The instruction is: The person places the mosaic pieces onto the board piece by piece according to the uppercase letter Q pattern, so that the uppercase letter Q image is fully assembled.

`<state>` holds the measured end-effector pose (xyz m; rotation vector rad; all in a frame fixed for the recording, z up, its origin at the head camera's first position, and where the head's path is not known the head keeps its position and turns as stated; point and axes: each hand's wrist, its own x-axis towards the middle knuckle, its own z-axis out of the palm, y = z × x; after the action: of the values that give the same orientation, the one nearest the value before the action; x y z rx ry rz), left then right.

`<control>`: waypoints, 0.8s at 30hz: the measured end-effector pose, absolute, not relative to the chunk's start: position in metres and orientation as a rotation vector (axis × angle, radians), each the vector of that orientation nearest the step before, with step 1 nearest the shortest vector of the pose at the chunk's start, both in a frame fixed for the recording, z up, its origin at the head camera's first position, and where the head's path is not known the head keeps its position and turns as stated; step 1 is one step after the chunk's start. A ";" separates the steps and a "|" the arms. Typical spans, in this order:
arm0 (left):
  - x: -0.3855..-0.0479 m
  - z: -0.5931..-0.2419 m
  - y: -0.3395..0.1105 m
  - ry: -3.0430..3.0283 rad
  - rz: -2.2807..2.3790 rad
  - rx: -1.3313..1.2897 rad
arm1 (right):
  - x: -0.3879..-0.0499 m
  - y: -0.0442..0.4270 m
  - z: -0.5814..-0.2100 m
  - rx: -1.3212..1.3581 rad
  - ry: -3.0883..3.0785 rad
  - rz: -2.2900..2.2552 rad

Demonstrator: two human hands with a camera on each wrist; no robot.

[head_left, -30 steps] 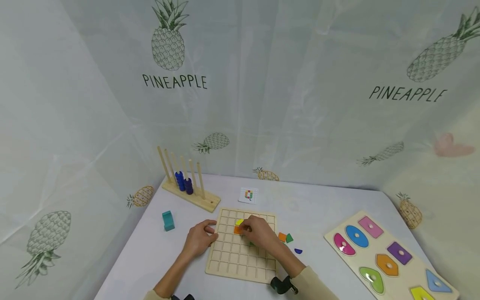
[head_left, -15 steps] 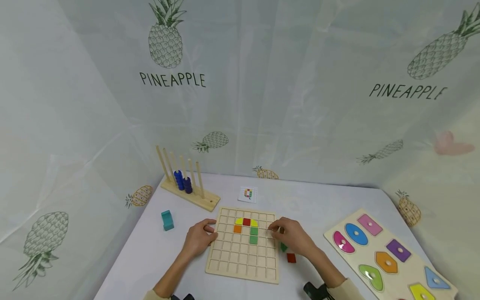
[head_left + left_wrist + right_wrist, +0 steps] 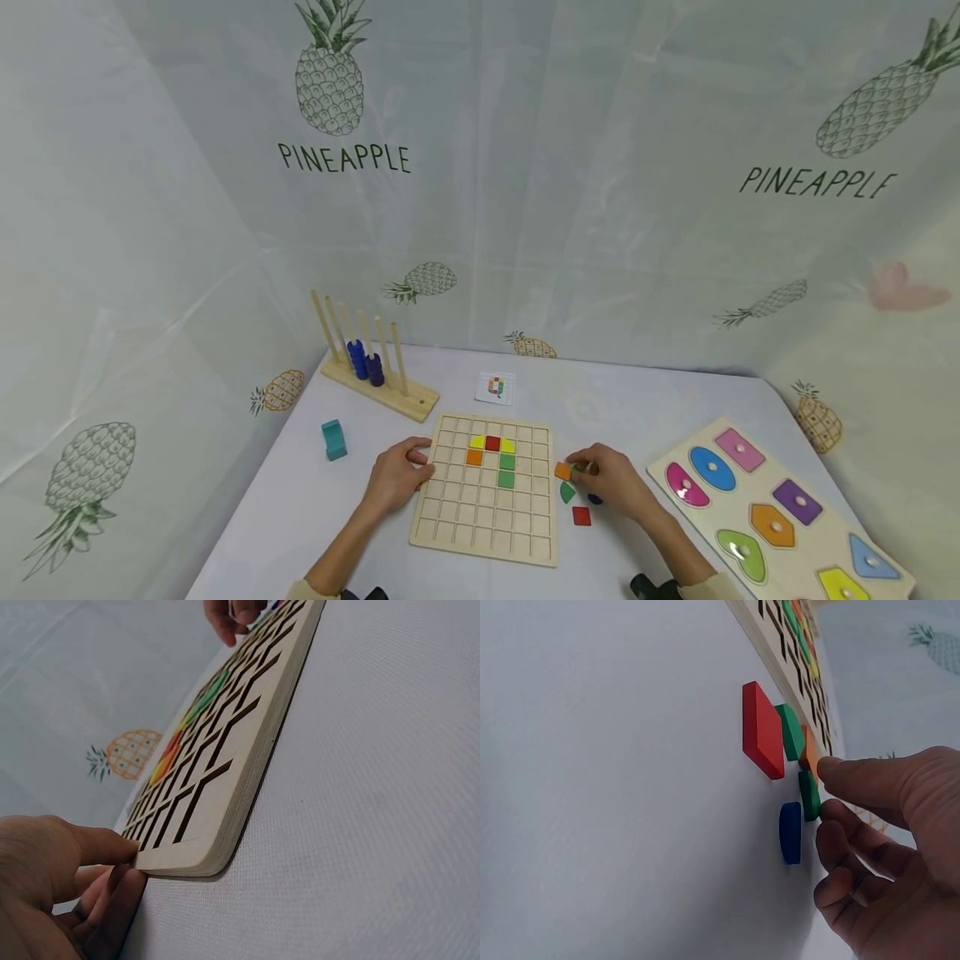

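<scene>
In the head view, my left hand [image 3: 397, 475] holds the left edge of a wooden grid board [image 3: 480, 533], thumb and fingers at the rim. Set in the board are two yellow pieces, a red square [image 3: 492, 443], an orange square [image 3: 474, 457] and two green squares [image 3: 507, 479]. To the right of the board, my right hand [image 3: 615, 483] is over loose tiles, thumb and index finger apart. Its fingertips are close to a loose orange tile [image 3: 808, 750] and a green tile [image 3: 810, 796]; contact is unclear. A second green tile [image 3: 790, 731], a red square tile [image 3: 763, 731] and a blue half-round tile [image 3: 790, 832] lie nearby.
A pattern card [image 3: 495, 388] lies behind the board. A peg stand [image 3: 405, 403] with blue beads stands at the back left, a teal block [image 3: 334, 440] in front of it. A knobbed shape puzzle [image 3: 742, 508] lies at the right.
My right hand has moved from the orange square on the board to the loose tiles at the right, uncovering the set pieces. The left hand stays at the board's edge.
</scene>
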<state>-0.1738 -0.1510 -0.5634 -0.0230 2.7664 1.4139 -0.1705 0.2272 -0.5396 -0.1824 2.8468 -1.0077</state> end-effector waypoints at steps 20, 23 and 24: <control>-0.174 -0.564 -0.152 2.798 1.359 -0.012 | -0.170 0.213 -0.544 -0.225 2.923 -0.901; -0.174 -0.563 -0.151 2.795 1.363 -0.016 | -0.170 0.212 -0.543 -0.229 2.916 -0.912; -0.173 -0.562 -0.151 2.793 1.365 -0.017 | -0.169 0.212 -0.543 -0.228 2.914 -0.912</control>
<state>-0.1732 -0.1514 -0.5621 -0.0166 2.7926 1.3653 -0.1695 0.2117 -0.5433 -0.2277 2.9143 -0.9124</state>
